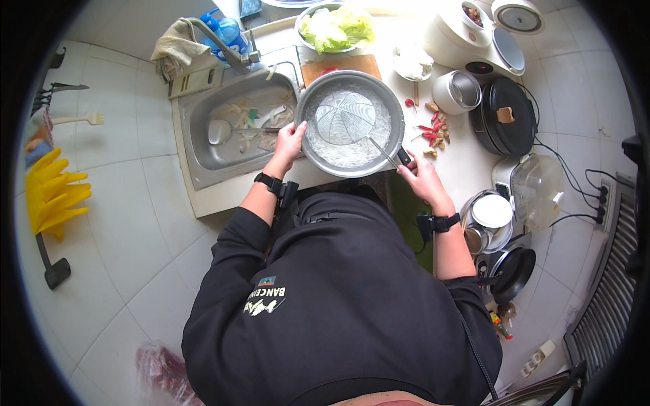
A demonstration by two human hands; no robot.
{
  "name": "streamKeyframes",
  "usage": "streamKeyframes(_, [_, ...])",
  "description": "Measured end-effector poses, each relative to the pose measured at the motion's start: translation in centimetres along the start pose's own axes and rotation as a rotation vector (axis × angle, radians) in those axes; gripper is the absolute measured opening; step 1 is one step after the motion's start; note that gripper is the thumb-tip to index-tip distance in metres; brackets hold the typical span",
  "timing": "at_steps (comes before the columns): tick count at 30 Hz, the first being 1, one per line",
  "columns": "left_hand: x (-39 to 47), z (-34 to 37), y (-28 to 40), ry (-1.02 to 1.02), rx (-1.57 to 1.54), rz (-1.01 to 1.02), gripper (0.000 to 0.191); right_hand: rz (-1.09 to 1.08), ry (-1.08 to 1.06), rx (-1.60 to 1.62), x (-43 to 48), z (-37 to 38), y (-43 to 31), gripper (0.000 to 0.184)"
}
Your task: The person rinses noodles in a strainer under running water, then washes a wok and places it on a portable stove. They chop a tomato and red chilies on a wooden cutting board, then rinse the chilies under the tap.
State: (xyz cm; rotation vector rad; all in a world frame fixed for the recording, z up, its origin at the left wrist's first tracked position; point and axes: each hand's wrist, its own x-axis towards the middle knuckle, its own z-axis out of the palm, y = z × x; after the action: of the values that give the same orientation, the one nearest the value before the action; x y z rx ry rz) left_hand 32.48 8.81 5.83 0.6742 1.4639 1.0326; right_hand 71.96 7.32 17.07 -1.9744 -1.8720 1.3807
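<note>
A round metal pan (349,74) with water and thin whitish shreds or noodles in it is near the counter's front edge, partly over a wooden cutting board (365,64). Inside the pan rests the round head of a wire skimmer (345,117). My left hand (290,144) grips the pan's left rim, thumb on top. At the lower right, my right hand (421,175) holds the skimmer's thin handle together with the pan's black handle (404,156); the fingers' exact hold is partly hidden. Something red shows on the board behind the pan.
Left is a steel sink (195,147) holding a ladle (220,132) and peelings. Lettuce (337,29) fills a bowl behind. To the right are red chillies (429,135), ginger pieces, a white bowl (414,63), a metal-lined pot (457,92) and a black round appliance (508,116).
</note>
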Motion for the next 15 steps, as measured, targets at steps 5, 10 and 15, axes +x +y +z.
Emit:
streamKeyframes(5, [-0.1, -1.1, 0.3, -0.040, 0.063, -0.059, 0.033, -0.021, 0.030, -0.050, 0.2, -0.2, -1.1, 0.077])
streamKeyframes(10, [0.0, -2.1, 0.3, -0.081, 0.087, -0.064, 0.031, -0.034, -0.015, -0.201, -0.5, 0.1, -1.5, 0.081])
streamKeyframes(15, [-0.2, -3.8, 0.2, -0.089, 0.161, -0.035, 0.028, -0.001, 0.029, -0.168, -0.7, 0.1, -2.2, 0.082])
